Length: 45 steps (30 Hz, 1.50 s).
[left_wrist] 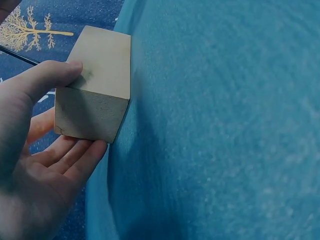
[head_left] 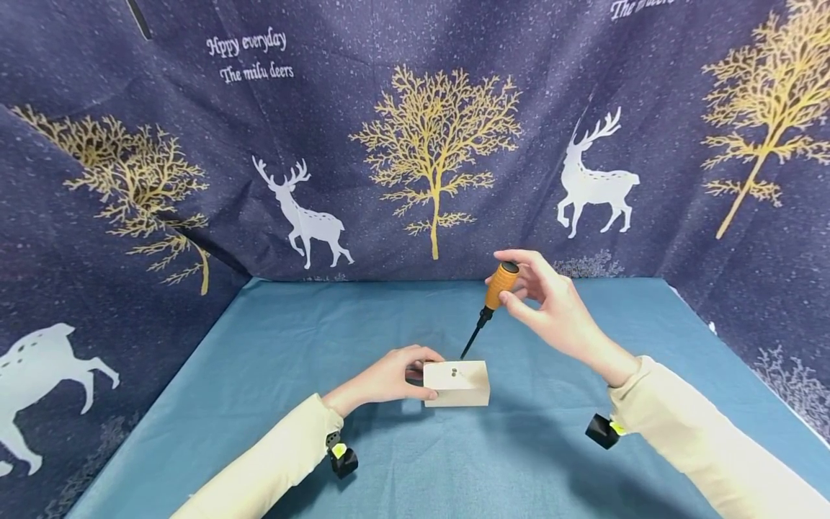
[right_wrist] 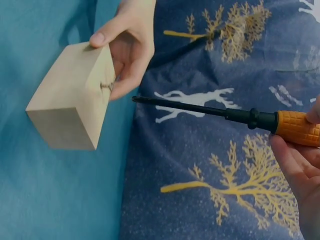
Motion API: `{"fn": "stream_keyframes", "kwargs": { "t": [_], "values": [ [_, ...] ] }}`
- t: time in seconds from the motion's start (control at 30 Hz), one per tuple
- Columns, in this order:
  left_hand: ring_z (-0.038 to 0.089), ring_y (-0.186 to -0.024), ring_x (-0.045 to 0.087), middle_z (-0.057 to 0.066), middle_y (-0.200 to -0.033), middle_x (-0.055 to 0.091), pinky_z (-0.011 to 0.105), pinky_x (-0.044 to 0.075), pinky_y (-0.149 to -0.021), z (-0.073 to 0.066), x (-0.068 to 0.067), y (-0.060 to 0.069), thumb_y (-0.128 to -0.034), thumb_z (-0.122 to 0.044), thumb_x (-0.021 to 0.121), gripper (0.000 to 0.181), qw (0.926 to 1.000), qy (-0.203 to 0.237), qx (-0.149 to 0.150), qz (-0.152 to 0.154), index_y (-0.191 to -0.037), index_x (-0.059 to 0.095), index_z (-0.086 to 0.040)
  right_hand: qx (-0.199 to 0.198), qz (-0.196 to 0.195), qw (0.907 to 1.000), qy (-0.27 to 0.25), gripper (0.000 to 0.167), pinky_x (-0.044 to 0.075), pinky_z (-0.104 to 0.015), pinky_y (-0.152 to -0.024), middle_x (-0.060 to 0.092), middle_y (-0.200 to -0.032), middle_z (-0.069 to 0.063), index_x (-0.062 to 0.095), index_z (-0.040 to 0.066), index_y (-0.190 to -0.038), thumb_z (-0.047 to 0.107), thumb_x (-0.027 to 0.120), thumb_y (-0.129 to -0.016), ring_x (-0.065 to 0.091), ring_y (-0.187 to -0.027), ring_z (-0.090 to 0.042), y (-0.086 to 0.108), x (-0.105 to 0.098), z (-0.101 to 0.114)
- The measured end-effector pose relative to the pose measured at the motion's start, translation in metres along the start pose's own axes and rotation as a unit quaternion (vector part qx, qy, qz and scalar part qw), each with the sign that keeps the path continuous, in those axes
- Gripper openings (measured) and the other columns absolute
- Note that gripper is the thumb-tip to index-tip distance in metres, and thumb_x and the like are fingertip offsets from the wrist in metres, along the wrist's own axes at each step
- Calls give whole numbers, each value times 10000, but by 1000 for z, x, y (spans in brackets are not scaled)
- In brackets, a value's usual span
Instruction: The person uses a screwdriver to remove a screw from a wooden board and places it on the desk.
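Note:
A pale wooden block (head_left: 457, 396) rests on the blue cloth, and my left hand (head_left: 397, 375) grips its left end. In the left wrist view the thumb lies on one side of the block (left_wrist: 102, 62) and the fingers on the opposite side. A small screw (right_wrist: 106, 86) sticks out of the block's upper face. My right hand (head_left: 551, 306) holds a screwdriver (head_left: 500, 288) by its orange handle, above and right of the block. The dark shaft slants down to the left; in the right wrist view its tip is apart from the screw.
Blue cloth (head_left: 311, 317) covers the table. Behind it hangs a dark blue curtain (head_left: 363, 130) printed with deer and gold trees. A small black camera is strapped to each wrist.

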<state>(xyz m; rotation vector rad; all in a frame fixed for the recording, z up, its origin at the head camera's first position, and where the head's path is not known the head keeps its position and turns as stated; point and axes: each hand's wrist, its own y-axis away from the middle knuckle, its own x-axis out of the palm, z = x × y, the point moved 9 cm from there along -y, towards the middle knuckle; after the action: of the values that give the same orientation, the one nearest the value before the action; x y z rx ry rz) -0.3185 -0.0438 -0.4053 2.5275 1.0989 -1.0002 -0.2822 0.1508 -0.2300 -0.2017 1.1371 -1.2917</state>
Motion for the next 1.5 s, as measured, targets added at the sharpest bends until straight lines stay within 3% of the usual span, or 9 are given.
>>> {"fn": "stream_keyframes", "kwargs": {
  "t": [0.37,0.67,0.83,1.03,1.13,1.33,1.5],
  "values": [
    [180,-1089,643,41,-1221,620,233,529,-943,-4,2,3,-859,-232,779,478,10000,40,-3,39,-1302,612,-170,62,295,9993,-229,533,443,-223,-551,722,-1075,-54,523,159,-1379,-54,620,-901,700,-832,-102,4,17,3],
    [198,-1109,645,46,-1238,614,233,524,-951,-2,2,4,-871,-251,768,490,9999,88,33,38,-1325,600,-177,-97,375,9989,-274,515,479,-212,-588,728,-1119,-56,525,149,-1372,-67,592,-909,716,-845,-113,4,23,1],
    [191,-1100,646,46,-1228,616,234,526,-947,-1,2,4,-866,-250,772,484,10000,83,17,8,-1316,606,-183,-50,393,9992,-42,510,516,-229,-673,707,-1021,-14,520,162,-1377,-34,603,-914,696,-810,-82,1,23,0],
    [171,-1084,640,39,-1223,616,233,526,-945,-1,3,5,-856,-248,781,479,10000,91,10,8,-1303,616,-196,104,405,9991,18,502,434,-234,-537,577,-844,14,523,172,-1378,-13,614,-921,670,-782,-75,1,23,-4],
    [170,-1085,638,40,-1220,617,244,526,-953,-1,3,5,-858,-253,780,477,9999,127,4,9,-1303,618,-200,62,491,9987,-95,498,501,-234,-619,633,-914,-15,518,169,-1384,-11,612,-928,692,-807,-92,0,25,-3],
    [151,-1075,638,33,-1212,620,256,529,-956,2,4,5,-859,-256,780,473,9999,158,-23,-5,-1302,621,-209,-271,865,9944,-547,518,571,-257,-819,682,-1210,-86,494,144,-1410,-42,590,-936,718,-977,-131,0,32,7],
    [161,-1087,644,37,-1222,617,269,534,-957,3,4,5,-861,-260,778,480,9999,141,-38,-14,-1310,617,-207,-382,1111,9896,-833,522,563,-253,-879,645,-1246,-75,487,154,-1418,-55,560,-945,682,-1072,-125,1,36,13]
  ]
}}
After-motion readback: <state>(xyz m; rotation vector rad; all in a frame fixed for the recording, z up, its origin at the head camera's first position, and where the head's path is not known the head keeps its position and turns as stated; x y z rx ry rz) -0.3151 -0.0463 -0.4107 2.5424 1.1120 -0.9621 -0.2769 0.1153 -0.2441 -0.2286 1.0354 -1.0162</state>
